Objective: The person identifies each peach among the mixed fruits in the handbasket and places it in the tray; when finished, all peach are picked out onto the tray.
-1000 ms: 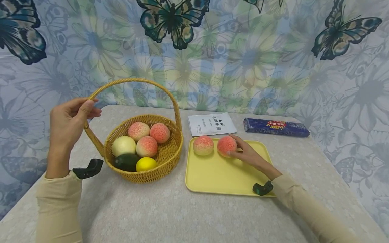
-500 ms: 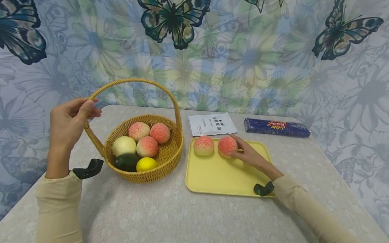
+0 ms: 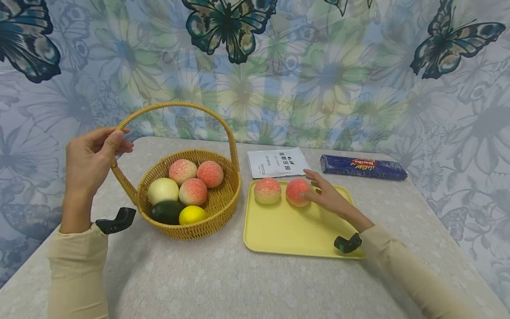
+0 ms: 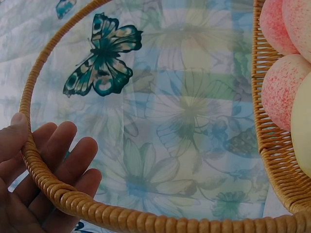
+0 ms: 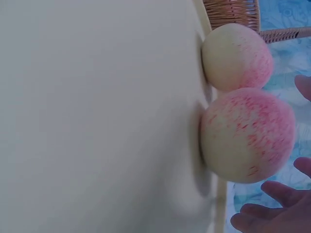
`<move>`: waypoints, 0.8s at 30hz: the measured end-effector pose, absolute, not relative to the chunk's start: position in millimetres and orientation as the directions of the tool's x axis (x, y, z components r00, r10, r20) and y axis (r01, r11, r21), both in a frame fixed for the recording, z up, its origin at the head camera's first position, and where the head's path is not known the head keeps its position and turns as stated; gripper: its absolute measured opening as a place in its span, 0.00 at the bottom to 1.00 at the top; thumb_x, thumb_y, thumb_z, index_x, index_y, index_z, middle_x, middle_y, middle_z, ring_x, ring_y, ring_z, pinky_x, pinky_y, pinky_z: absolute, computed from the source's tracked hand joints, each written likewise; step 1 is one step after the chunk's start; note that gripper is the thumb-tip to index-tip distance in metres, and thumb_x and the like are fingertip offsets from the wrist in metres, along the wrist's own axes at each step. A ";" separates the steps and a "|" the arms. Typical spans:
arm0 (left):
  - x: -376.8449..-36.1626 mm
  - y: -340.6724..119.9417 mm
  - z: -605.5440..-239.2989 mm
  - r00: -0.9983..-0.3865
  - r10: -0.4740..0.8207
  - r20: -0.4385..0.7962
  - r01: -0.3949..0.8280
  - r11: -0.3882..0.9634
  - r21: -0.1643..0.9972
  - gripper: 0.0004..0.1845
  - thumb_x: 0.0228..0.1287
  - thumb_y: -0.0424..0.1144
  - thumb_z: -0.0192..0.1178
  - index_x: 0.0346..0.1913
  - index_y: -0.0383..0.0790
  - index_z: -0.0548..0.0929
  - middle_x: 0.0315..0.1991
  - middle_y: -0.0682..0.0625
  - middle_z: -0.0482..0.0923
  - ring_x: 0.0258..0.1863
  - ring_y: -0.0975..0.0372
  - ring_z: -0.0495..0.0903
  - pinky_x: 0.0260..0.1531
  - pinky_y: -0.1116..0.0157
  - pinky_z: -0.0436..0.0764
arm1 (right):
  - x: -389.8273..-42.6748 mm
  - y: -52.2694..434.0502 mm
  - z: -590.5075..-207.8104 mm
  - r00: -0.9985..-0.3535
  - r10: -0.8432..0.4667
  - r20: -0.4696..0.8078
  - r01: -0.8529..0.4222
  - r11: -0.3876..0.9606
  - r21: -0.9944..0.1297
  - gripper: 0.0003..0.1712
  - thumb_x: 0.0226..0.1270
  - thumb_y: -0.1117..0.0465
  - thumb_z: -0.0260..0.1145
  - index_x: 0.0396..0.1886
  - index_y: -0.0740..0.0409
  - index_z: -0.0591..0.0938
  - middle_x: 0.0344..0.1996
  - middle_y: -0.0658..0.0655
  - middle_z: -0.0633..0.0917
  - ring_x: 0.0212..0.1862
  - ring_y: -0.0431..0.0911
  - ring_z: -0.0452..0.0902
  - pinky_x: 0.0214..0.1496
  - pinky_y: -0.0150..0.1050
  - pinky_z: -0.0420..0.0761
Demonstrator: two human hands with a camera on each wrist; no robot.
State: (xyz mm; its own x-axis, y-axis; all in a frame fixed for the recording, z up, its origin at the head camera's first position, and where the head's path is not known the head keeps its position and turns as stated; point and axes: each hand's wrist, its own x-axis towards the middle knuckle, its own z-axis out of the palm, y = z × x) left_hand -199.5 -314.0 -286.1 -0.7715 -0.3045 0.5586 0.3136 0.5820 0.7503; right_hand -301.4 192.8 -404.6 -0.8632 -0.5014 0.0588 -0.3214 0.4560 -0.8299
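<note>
My hands at basket and tray
My left grip [image 3: 92, 160] curls around the woven wicker basket handle [image 3: 175, 106]; my right grip [image 3: 324, 195], fingers loose, is just beside the pink peach [image 3: 297, 191].

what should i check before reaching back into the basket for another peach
1. Right hand free of the right peach: ok, fingers spread and straight beside it.
2. That peach settled on the yellow tray: ok, it sits next to the left peach.
3. Basket steadied: ok, left hand grips the handle.
4. Peaches left in the basket: ok, three on top.
5. Room on the tray: ok, the near half is bare.
6. Peaches touching each other on the tray: cannot tell.
</note>
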 end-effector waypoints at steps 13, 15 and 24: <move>-200.3 -315.0 -287.0 -0.771 -0.306 0.558 0.307 0.590 0.747 0.17 0.69 0.44 0.58 0.51 0.37 0.84 0.25 0.68 0.81 0.29 0.76 0.82 0.29 0.81 0.75 | -292.1 156.1 -364.2 -0.815 -0.558 0.155 -0.481 0.504 -0.717 0.46 0.63 0.51 0.68 0.76 0.47 0.55 0.73 0.57 0.58 0.73 0.57 0.52 0.70 0.61 0.56; -200.2 -314.9 -287.2 -0.769 -0.305 0.562 0.312 0.588 0.746 0.17 0.69 0.44 0.58 0.51 0.36 0.84 0.25 0.68 0.81 0.28 0.75 0.82 0.29 0.81 0.75 | -290.1 148.4 -359.5 -0.807 -0.570 0.153 -0.491 0.505 -0.710 0.47 0.62 0.50 0.69 0.76 0.45 0.55 0.74 0.56 0.58 0.74 0.56 0.52 0.69 0.62 0.56; -200.7 -314.4 -287.9 -0.768 -0.303 0.564 0.317 0.585 0.746 0.17 0.69 0.44 0.58 0.51 0.35 0.83 0.25 0.69 0.81 0.28 0.76 0.82 0.29 0.81 0.75 | -284.3 116.4 -351.4 -0.734 -0.652 0.188 -0.542 0.397 -0.740 0.44 0.63 0.51 0.68 0.75 0.41 0.57 0.73 0.49 0.59 0.72 0.52 0.58 0.65 0.56 0.67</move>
